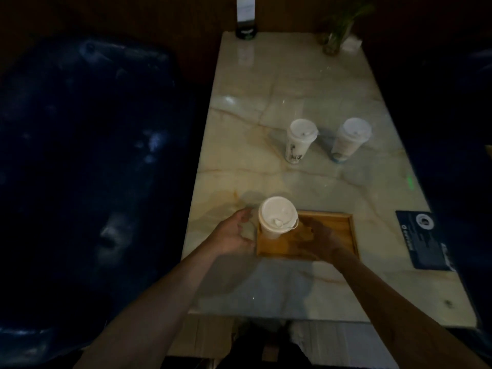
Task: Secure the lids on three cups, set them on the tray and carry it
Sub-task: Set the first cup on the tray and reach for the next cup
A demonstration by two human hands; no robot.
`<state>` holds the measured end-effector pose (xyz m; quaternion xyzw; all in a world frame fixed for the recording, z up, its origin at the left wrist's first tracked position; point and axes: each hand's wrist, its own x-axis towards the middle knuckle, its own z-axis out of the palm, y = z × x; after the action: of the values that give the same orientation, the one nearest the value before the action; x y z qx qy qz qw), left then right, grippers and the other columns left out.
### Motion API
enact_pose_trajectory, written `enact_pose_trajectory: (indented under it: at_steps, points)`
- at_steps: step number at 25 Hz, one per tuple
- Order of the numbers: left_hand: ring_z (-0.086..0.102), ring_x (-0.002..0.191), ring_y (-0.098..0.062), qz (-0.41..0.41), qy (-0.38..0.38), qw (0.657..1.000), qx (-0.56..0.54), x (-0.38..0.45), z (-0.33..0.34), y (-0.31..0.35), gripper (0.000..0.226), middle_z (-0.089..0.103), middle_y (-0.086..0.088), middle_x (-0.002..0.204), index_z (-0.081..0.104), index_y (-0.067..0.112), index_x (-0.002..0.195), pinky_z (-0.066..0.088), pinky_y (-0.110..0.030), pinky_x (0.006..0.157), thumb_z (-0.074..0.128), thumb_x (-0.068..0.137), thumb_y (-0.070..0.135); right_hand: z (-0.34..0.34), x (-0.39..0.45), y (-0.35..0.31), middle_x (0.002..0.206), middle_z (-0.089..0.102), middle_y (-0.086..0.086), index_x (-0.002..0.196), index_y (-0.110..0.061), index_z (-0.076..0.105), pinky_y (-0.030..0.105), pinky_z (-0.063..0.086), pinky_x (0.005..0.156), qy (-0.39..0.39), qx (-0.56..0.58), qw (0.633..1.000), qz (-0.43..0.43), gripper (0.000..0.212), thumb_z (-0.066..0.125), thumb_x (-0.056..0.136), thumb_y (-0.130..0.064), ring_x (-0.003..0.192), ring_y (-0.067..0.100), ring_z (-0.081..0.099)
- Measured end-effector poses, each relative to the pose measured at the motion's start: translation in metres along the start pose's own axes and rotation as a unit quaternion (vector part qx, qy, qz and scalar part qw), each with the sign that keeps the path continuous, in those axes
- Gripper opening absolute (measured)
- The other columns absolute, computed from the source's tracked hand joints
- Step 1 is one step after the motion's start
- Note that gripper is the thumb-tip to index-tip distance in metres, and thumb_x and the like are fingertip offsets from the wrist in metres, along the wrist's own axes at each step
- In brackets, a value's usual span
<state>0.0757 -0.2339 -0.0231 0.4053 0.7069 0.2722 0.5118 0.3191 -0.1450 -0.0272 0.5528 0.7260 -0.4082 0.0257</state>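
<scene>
Both hands are hovering beside the nearest lidded cup, which is standing upright in the wooden tray's left corner. The left hand is lying open just left of it, fingers relaxed and apart; the right hand, loosely spread over the tray, is gripping nothing. Farther back, a second cup and third cup, both lidded, are standing on the marble table, well apart from the tray.

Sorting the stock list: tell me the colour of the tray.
The tray is warm honey-brown wood, seen best in the head view.
</scene>
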Motion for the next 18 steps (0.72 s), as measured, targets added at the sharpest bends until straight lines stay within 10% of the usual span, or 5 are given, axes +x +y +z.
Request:
enact_pose_trajectory:
  at_steps: [3,8,18]
  points:
    - [0.054,0.128,-0.029,-0.019,-0.042,0.998,0.035,-0.002,-0.013,0.005,0.084,0.053,-0.020,0.143,0.045,0.007,0.144,0.045,-0.045,0.111,0.081,0.070,-0.012,-0.022,-0.013,-0.011,0.144,0.055,0.009,0.144,-0.015,0.048,0.030,0.040,0.104,-0.048,-0.078,0.995,0.039,0.064,0.073,0.086,-0.031,0.131,0.025,0.053]
    - [0.055,0.128,-0.027,-0.030,-0.126,0.947,0.294,0.010,-0.043,0.034,0.054,0.058,-0.011,0.140,0.054,0.008,0.136,0.045,-0.029,0.107,0.075,0.087,0.015,-0.060,-0.028,-0.020,0.143,0.057,0.001,0.143,-0.026,0.049,0.027,0.041,0.105,-0.050,-0.213,0.975,0.034,0.058,0.067,0.090,-0.040,0.130,0.018,0.054]
    - [0.057,0.123,-0.020,0.068,-0.040,0.908,0.410,0.058,-0.063,0.115,0.047,0.058,-0.002,0.138,0.056,0.025,0.135,0.046,-0.029,0.103,0.065,0.092,0.040,-0.115,0.009,-0.009,0.141,0.057,-0.003,0.140,-0.033,0.046,0.033,0.049,0.099,-0.016,-0.269,0.963,0.030,0.058,0.060,0.088,-0.053,0.126,0.016,0.056]
